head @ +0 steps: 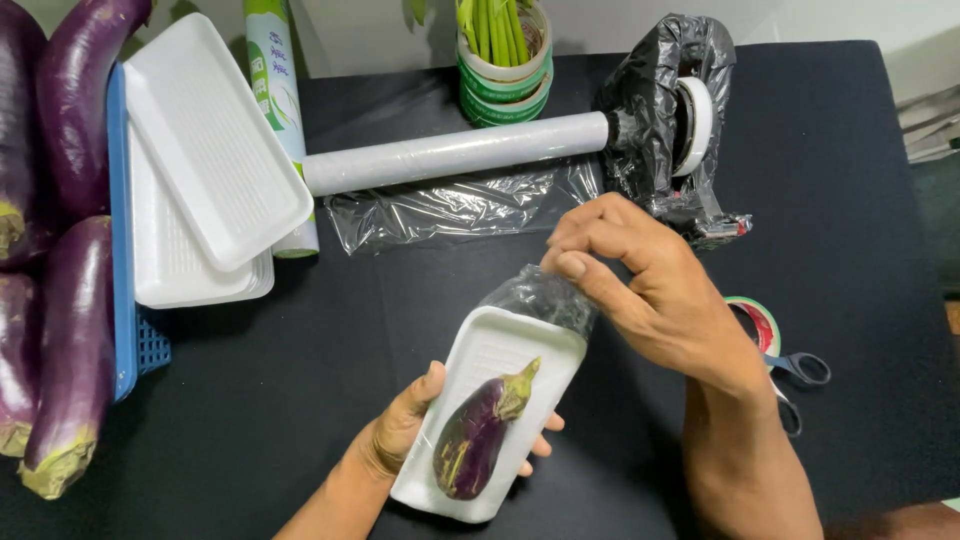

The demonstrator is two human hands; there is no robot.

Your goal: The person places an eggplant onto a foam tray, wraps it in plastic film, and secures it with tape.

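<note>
Fingers of the right hand (640, 290) pinch bunched cling film (545, 297); left hand (415, 420) grips the foam tray (500, 350) holding a small eggplant (480, 435).

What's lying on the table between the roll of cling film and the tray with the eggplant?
In the head view, a loose sheet of clear film lies below the roll, then bare black table before the tray.

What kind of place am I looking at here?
Probably a small produce-packing table. A roll of cling film lies across the black table, white foam trays are stacked beside loose eggplants, and a tape dispenser stands nearby.
</note>
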